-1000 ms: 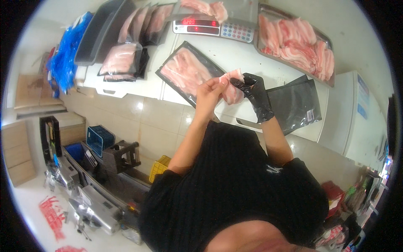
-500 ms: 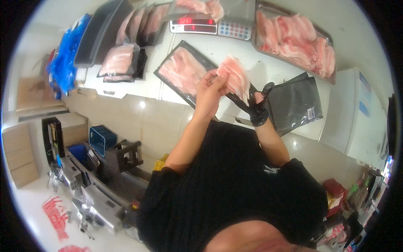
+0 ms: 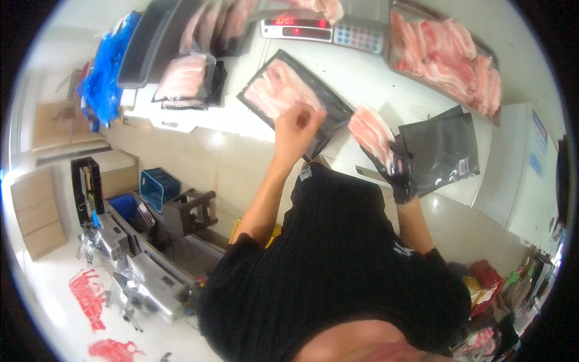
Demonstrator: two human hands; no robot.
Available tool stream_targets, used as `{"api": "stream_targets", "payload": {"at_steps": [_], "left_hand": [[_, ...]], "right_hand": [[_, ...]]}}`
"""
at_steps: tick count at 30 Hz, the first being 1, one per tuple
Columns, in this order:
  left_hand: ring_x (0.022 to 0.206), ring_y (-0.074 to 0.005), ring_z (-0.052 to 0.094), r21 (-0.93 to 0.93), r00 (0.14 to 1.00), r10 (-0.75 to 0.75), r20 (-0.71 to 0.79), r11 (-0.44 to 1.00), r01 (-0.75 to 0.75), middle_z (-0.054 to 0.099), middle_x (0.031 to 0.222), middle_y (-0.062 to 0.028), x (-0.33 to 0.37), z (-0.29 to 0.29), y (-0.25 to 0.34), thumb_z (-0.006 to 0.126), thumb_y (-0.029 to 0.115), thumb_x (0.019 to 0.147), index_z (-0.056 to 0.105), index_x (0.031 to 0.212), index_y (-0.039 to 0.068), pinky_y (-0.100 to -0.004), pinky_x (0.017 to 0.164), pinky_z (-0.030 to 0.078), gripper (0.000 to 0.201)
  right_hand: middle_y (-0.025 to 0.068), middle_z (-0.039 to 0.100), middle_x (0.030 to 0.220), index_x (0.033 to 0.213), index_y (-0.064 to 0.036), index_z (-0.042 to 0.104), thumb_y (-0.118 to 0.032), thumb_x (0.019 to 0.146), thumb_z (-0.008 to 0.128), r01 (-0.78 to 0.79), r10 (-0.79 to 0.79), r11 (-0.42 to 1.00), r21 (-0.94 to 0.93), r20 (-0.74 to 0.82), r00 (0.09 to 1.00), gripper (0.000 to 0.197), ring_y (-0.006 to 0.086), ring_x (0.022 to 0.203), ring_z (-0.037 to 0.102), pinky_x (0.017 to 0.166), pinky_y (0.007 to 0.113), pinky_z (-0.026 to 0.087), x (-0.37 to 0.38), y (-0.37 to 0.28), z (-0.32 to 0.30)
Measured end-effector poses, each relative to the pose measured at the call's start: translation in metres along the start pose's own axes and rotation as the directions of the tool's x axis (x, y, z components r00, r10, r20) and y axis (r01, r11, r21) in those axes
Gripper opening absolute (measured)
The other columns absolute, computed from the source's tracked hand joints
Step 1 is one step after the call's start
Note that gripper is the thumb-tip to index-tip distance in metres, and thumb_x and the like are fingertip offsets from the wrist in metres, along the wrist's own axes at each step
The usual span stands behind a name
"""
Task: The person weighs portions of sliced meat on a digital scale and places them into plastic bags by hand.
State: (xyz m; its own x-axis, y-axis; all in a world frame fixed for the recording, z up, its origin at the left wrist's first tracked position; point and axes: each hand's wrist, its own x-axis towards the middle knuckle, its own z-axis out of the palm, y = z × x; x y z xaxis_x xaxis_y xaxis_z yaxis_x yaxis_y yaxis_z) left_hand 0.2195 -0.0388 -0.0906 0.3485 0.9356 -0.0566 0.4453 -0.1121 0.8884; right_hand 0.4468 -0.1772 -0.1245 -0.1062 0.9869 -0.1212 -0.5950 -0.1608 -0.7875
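Note:
My bare left hand (image 3: 297,130) is closed in a curl over the near edge of a black-backed clear vacuum bag (image 3: 338,111). Whatever is between its fingertips, if anything, is too small to make out. Inside that bag lie pale pink meat slices (image 3: 280,87), spread flat. To the right, my right hand (image 3: 399,172), in a black glove, is closed on a small stack of fatty meat slices (image 3: 372,128), which stands up past the fingers. Just beyond the glove several flat black bags (image 3: 443,148) lie stacked on the white table (image 3: 362,78).
A scale (image 3: 298,31) with red digits stands at the back, meat on its pan. A metal tray (image 3: 494,114) of meat slices is at back right. Filled bags (image 3: 184,78) lie left beside a grey bin (image 3: 142,51). Blue plastic (image 3: 108,72) hangs farther left.
My hands have moved apart. The meat slices, earlier between both hands, are now in my right hand alone, farther right. My left hand has come over the filled bag. The whole view has shifted slightly.

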Motion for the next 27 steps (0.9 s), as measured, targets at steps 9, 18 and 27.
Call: {"api": "stream_targets", "payload": {"at_steps": [9, 18, 27], "left_hand": [[0.075, -0.0426, 0.066, 0.337, 0.92, 0.26, 0.292, 0.872, -0.354, 0.065, 0.076, -0.0197, -0.01, 0.016, -0.03, 0.069, 0.016, 0.086, 0.057, 0.084, 0.004, -0.0517, 0.067, 0.052, 0.018], [0.071, -0.0445, 0.065, 0.049, 0.886, 0.416, 0.207, 0.9, -0.434, 0.062, 0.073, -0.0207, -0.001, -0.011, -0.014, 0.062, -0.001, 0.079, 0.057, 0.08, 0.001, -0.0514, 0.064, 0.051, 0.006], [0.074, -0.0478, 0.063, -0.194, 0.808, 0.489, 0.329, 0.872, -0.449, 0.061, 0.074, -0.0228, 0.012, -0.035, -0.024, 0.061, 0.003, 0.08, 0.053, 0.079, 0.0, -0.0534, 0.066, 0.05, 0.009]], "right_hand": [[0.0158, 0.042, 0.161, 0.157, -0.0012, 0.038, -0.034, 0.109, 0.049, -0.265, 0.253, 0.957, -0.116, -0.111, 0.961, 0.059, 0.0299, 0.148, 0.039, 0.122, 0.043, 0.032, -0.022, 0.049, 0.01], [0.0149, 0.043, 0.16, 0.156, -0.0014, 0.04, -0.033, 0.108, 0.051, -0.21, 0.196, 0.976, -0.057, -0.188, 0.963, 0.059, 0.0288, 0.147, 0.041, 0.12, 0.042, 0.036, 0.117, 0.087, 0.079], [0.0141, 0.044, 0.16, 0.156, -0.0016, 0.042, -0.032, 0.107, 0.054, -0.195, 0.153, 0.974, -0.114, -0.306, 0.94, 0.059, 0.0277, 0.146, 0.042, 0.117, 0.041, 0.039, 0.166, 0.093, 0.117]]}}
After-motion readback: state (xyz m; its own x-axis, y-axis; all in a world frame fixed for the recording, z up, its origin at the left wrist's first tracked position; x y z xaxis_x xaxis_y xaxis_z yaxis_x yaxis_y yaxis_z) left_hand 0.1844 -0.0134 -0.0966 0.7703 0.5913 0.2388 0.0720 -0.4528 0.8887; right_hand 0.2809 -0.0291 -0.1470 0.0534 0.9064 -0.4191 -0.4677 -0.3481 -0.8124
